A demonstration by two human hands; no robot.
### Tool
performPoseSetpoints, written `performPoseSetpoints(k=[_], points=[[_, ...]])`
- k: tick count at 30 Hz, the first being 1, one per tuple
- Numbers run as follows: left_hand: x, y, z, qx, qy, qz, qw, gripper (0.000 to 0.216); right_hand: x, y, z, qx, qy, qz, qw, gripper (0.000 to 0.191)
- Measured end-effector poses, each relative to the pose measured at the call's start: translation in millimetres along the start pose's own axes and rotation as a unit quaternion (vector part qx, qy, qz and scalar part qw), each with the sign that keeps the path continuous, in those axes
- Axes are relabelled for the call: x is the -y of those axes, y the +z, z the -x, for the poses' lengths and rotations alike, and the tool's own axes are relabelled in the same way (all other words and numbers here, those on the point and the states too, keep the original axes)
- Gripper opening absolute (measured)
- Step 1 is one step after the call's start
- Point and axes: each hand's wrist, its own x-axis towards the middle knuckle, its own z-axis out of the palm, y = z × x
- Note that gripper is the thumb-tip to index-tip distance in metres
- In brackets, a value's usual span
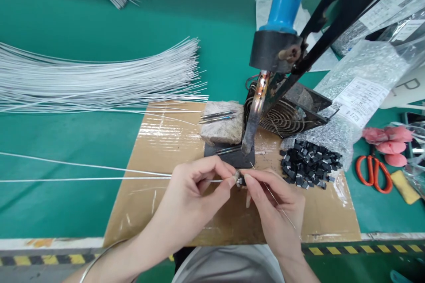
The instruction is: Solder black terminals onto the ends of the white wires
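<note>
My left hand (195,199) is closed, thumb and forefinger pinching the ends of white wires (142,177) that run in from the left. Fingertip to fingertip with it, my right hand (279,208) pinches a small black connector (241,180), mostly covered by the fingers. A thin silvery strand, like solder wire (280,208), passes through my right hand. Just above both hands, the tip of a soldering iron (254,124) points down from its blue handle (287,0). Where the wires meet the connector is too small to make out.
A cardboard sheet (133,212) lies under the hands. Behind them are a pale block (222,130) with metal pins and a black fan (285,115). A pile of black connectors (308,163) and orange-handled scissors (373,172) sit right. A white wire bundle (99,79) lies left.
</note>
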Motion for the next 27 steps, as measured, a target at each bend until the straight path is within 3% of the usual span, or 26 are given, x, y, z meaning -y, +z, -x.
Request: performPoseSetpoints(k=[4,8,12,14,17,27], points=[[-5,0,-4,-0.012,-0.006,-0.024,1.0,0.016,2,-1,2,-0.025,-0.016,0.051,0.998,0.028],[-7,-1,-7,-0.029,-0.002,-0.046,0.999,0.014,6,-2,6,-0.046,0.021,0.051,0.997,0.028],[-8,-1,-9,-0.044,0.003,-0.051,0.998,0.014,9,-5,7,-0.041,0.019,0.081,0.996,0.011],[-8,-1,-10,-0.051,0.004,-0.052,0.997,0.014,9,-7,5,-0.025,-0.009,0.082,0.996,0.023],[-8,0,-11,-0.049,0.004,-0.05,0.998,0.014,10,-7,1,-0.021,-0.024,0.045,0.998,0.024],[-10,0,-14,-0.041,0.009,-0.045,0.998,0.014,21,4,1,-0.039,0.048,-0.055,0.997,0.019]])
